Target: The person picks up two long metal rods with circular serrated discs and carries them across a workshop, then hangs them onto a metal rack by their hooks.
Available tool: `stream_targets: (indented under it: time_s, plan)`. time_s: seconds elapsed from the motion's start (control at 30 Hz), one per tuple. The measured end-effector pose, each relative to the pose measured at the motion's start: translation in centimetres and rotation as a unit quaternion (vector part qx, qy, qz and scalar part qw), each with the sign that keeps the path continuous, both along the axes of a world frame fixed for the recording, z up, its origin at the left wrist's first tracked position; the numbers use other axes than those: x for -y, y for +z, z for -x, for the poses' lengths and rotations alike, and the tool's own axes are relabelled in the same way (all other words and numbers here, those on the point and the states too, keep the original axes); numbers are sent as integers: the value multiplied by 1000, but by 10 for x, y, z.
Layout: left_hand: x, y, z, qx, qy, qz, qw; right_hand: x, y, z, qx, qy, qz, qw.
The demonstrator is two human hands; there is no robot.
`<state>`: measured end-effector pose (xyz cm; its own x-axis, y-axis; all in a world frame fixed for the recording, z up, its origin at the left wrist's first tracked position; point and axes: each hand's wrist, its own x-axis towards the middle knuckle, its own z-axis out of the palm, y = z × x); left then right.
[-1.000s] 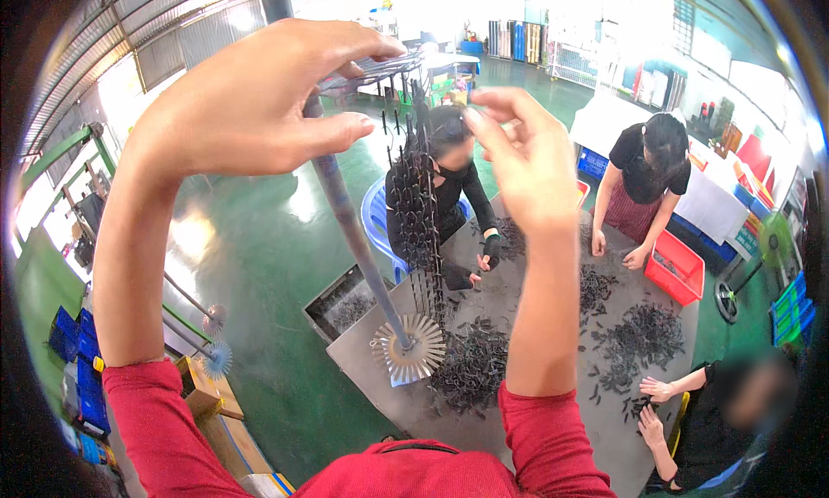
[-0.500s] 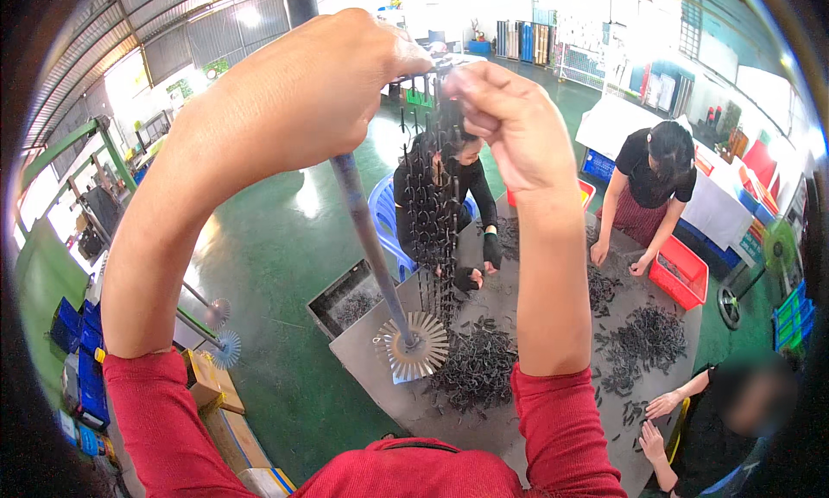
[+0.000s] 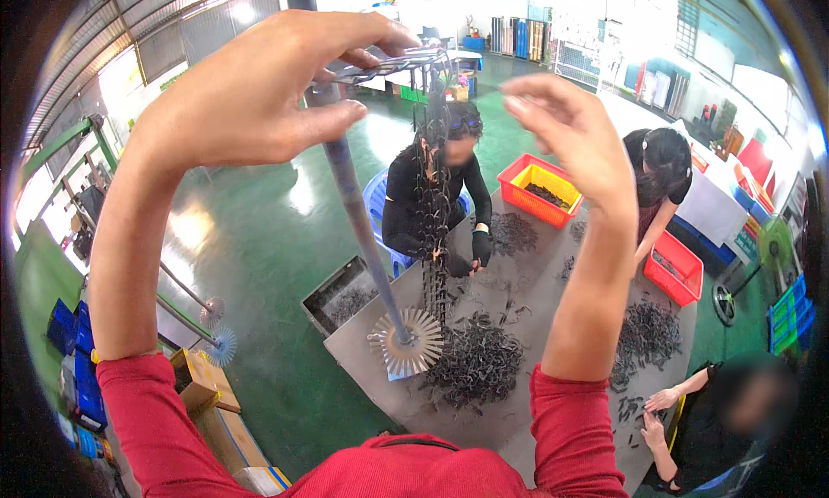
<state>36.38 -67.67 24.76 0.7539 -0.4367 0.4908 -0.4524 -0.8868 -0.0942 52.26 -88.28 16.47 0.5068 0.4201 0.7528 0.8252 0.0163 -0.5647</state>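
Note:
High on an upright metal pole (image 3: 350, 183) sits a slotted metal disc (image 3: 389, 64). Long strands of small dark hooked pieces (image 3: 434, 183) hang from its far right edge. My left hand (image 3: 246, 88) is at the disc's left side, fingers stretched over the rim and thumb apart below it; whether the fingertips touch is unclear. To the right of the strands, my right hand (image 3: 566, 135) is raised in the air, fingers apart and slightly blurred, holding nothing I can see. Lower on the pole is a second slotted disc (image 3: 408, 342), near the tabletop.
A grey table (image 3: 389, 360) carries heaps of dark pieces (image 3: 475, 364). Three people sit or stand around it, handling pieces. Red baskets (image 3: 673, 269) stand at the far side, one holding a yellow tray (image 3: 546, 185). A grey bin (image 3: 341, 295) adjoins the table's left edge.
My right hand has let go at the top of the strands and moved right, its fingers opening. My left hand has drawn back left, its fingers spreading, uncovering the upper disc.

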Motion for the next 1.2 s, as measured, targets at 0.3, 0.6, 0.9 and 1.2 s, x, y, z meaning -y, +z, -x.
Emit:
stream_targets:
  time_s: [0.3,0.6,0.9,1.2]
  plan:
    - [11,2,-16,93,49,-207,973,-56,2,14,-151,186,-89,967]
    - [15,-3,-13,104,33,-170,979,-42,-17,-15,-230,373,-237,867]
    - [-16,-3,-9,75,37,-122,989,13,-9,-21,-56,-79,91,991]
    - [-1,8,-9,26,44,-98,994,-61,5,19,-109,115,-41,986]
